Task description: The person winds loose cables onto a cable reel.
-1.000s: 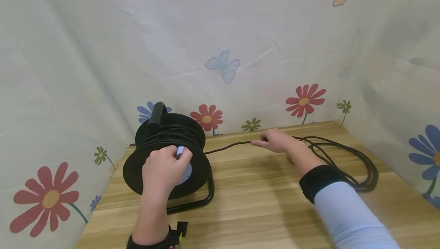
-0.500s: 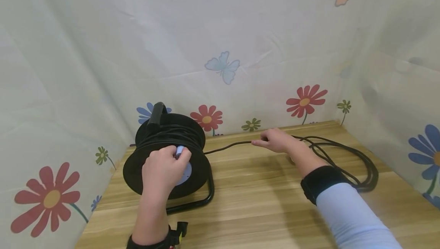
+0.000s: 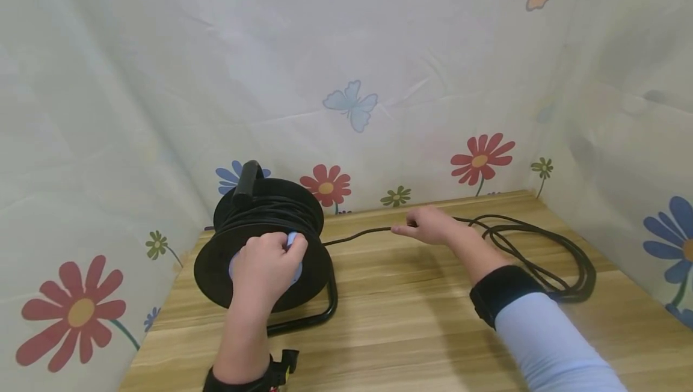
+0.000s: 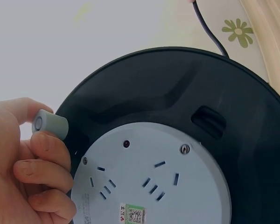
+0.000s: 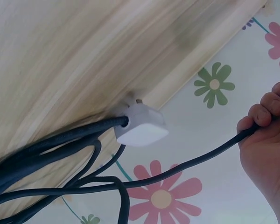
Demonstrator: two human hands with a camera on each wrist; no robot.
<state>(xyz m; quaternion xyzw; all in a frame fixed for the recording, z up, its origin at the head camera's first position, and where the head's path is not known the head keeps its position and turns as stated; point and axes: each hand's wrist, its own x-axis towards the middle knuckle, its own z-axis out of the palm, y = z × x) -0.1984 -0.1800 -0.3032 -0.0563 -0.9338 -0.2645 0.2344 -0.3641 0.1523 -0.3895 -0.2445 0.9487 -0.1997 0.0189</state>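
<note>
A black cable reel [image 3: 213, 269] stands on its tubular frame at the left of the table, dark cable wound on its drum. My left hand [image 3: 262, 266] holds the small pale crank knob [image 4: 56, 125] on the reel's front disc. In the left wrist view the thumb and forefinger close around that knob, beside a pale blue socket panel [image 4: 196, 186]. From the drum's right side a single run of black cable [image 3: 354, 235] crosses to my right hand [image 3: 430, 225]. The right fingers curl around this cable, shown clearly in the right wrist view.
Loose cable loops [image 3: 576, 260] lie right of the right hand. Their end carries a white plug [image 5: 141, 127] on the wooden table [image 3: 400, 332]. A flower-printed curtain [image 3: 406, 37] closes off the back and sides. The reel's carry handle [image 3: 248, 183] sticks up behind the drum.
My left hand has shifted slightly right and down with the knob, and the panel has turned. The right hand has moved a little left and down with the cable.
</note>
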